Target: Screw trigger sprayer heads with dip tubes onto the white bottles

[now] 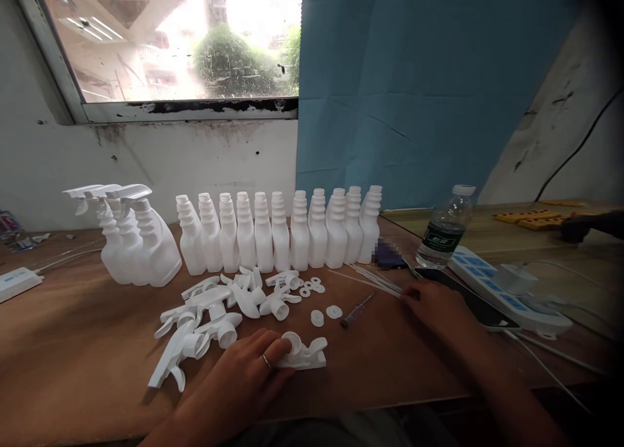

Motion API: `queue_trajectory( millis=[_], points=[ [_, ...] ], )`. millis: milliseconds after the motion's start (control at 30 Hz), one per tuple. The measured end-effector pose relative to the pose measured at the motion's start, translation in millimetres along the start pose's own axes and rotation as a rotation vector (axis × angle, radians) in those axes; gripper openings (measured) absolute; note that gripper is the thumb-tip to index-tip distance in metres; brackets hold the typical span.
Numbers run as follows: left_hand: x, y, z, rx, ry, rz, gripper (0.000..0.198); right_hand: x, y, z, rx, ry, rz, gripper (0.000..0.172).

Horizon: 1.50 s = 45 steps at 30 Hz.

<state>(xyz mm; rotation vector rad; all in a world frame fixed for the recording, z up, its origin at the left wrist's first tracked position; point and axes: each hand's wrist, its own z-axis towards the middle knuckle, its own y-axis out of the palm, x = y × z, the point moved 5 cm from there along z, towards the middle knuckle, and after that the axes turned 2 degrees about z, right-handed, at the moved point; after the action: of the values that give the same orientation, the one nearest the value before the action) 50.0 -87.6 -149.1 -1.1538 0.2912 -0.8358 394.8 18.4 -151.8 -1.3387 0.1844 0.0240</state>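
My left hand (244, 369) rests on the wooden table (88, 349) with its fingers closed on a white trigger spray head (305, 355). My right hand (433, 304) lies further right, its fingertips pinching the ends of thin white dip tubes (370, 279). A heap of loose spray heads (214, 314) lies in front of my left hand. White washers (325, 314) and a small screwdriver (357, 309) sit between my hands. A row of several open white bottles (280, 232) stands behind, with three capped spray bottles (134, 239) at its left.
A clear water bottle (446, 229), a dark phone (468, 301) and a white and blue power strip (507, 291) with cables lie at the right. Another person's dark-sleeved hand (585, 226) shows at the far right by yellow pieces (529, 218). A window and blue sheet are behind.
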Motion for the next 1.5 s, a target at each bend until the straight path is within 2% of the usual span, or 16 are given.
queue_trajectory(
  millis=[100, 200, 300, 367, 467, 533, 633, 700, 800, 867, 933, 1033, 1133, 1200, 1300, 1500],
  points=[
    [1.3, -0.7, 1.3, 0.000, -0.003, -0.001, 0.019, 3.0, -3.6, -1.6, 0.029, -0.003, 0.005, 0.022],
    [2.1, -1.6, 2.7, 0.004, -0.015, -0.008, 0.020, -0.5, -24.4, -10.7, 0.151, -0.005, 0.106, 0.015],
    [-0.2, -0.3, 1.1, 0.013, -0.043, -0.022, 0.031, -15.8, -56.5, -30.3, 0.326, 0.016, 0.454, 0.008],
    [-3.4, 1.6, -1.5, 0.016, -0.069, -0.034, 0.041, -34.3, -70.1, -44.3, 0.350, -0.006, 0.812, 0.020],
    [-8.3, 4.1, -5.1, 0.012, -0.111, -0.066, 0.050, -70.6, -70.4, -59.2, 0.208, -0.099, 1.192, 0.048],
    [-10.0, 4.8, -5.8, -0.003, -0.133, -0.083, 0.054, -94.0, -61.7, -65.7, 0.078, -0.196, 1.307, 0.049],
    [-9.6, 5.1, -4.3, -0.033, -0.140, -0.095, 0.053, -119.6, -44.6, -71.4, -0.076, -0.317, 1.311, 0.028],
    [-8.3, 4.7, -3.0, -0.038, -0.129, -0.094, 0.053, -131.7, -34.1, -73.4, -0.175, -0.410, 1.189, 0.020],
    [-7.1, 4.4, -2.5, -0.041, -0.121, -0.087, 0.055, -141.6, -22.8, -75.3, -0.282, -0.585, 0.919, 0.017],
    [-6.7, 4.4, -2.7, -0.047, -0.125, -0.080, 0.056, -140.0, -19.8, -73.5, -0.289, -0.601, 0.842, 0.018],
    [-6.2, 3.9, -2.7, -0.053, -0.139, -0.082, 0.055, -135.9, -21.6, -70.4, -0.275, -0.522, 0.909, 0.021],
    [-5.4, 2.4, -2.1, -0.060, -0.170, -0.098, 0.054, -138.8, -33.7, -71.6, -0.252, -0.438, 1.158, 0.024],
    [-5.6, 1.2, -1.4, -0.064, -0.195, -0.135, 0.054, -155.9, -46.3, -78.4, -0.268, -0.470, 1.362, 0.022],
    [-5.9, 1.2, -0.9, -0.073, -0.197, -0.168, 0.053, -170.2, -47.1, -82.1, -0.332, -0.492, 1.435, 0.021],
    [-6.6, 1.4, 0.3, -0.087, -0.192, -0.190, 0.052, -187.6, -38.6, -83.3, -0.429, -0.519, 1.438, 0.023],
    [-6.2, 0.7, 2.2, -0.107, -0.208, -0.185, 0.055, -194.6, -28.8, -79.8, -0.384, -0.592, 1.356, 0.025]
  ],
)
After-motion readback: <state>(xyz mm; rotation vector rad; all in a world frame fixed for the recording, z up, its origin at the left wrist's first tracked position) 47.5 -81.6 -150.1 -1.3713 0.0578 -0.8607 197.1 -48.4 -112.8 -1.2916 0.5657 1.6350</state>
